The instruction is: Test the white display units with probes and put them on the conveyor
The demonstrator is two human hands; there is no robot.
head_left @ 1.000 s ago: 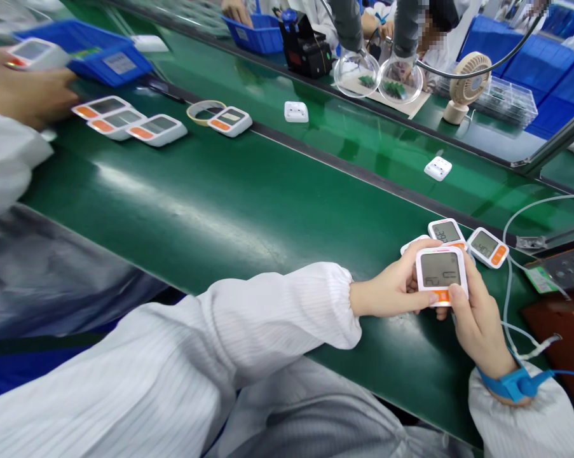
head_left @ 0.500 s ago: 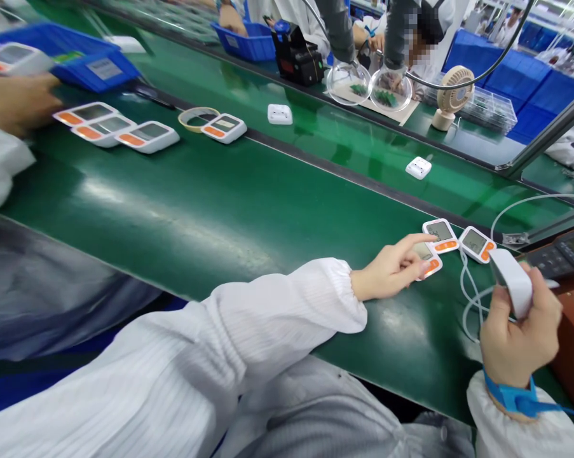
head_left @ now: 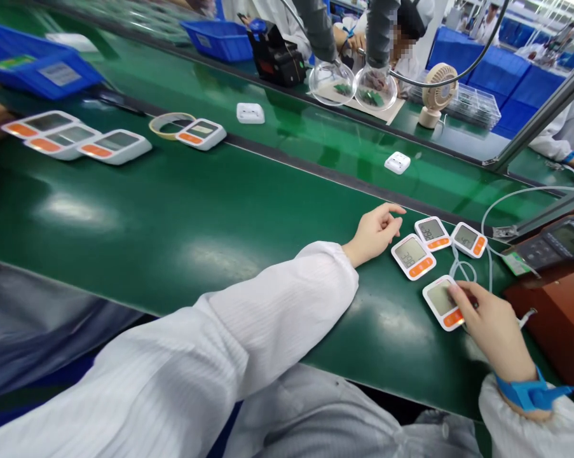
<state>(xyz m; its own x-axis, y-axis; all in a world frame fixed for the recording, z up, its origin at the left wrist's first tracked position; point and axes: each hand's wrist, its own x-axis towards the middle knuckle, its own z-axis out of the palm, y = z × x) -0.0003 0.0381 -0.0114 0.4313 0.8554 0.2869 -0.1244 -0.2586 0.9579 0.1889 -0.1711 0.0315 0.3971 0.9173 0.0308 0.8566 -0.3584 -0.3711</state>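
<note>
In my right hand (head_left: 491,324), thumb on its screen, is a white digital meter with orange buttons (head_left: 442,299), face up low over the green bench. My left hand (head_left: 375,232) hovers just left of the other meters, fingers loosely curled and apart, with nothing in them. Nearest to it lies one meter (head_left: 413,256) with digits on its screen. Behind that one are a second lit meter (head_left: 432,233) and a third (head_left: 468,240) beside it. A pale cable (head_left: 468,270) loops between them and my right hand.
An orange-brown instrument (head_left: 553,299) with a display stands at the right edge. More meters (head_left: 115,146), a tape roll (head_left: 165,125) and a blue bin (head_left: 53,70) are at the left, near a co-worker's hand. Two white square pieces (head_left: 397,163) lie beyond the dark strip. A small fan (head_left: 437,92) stands farther back.
My right hand has brought its meter down and left, turning the screen upward. My left hand has drawn back from the nearest meter. The co-worker's hand at left has mostly left the view.
</note>
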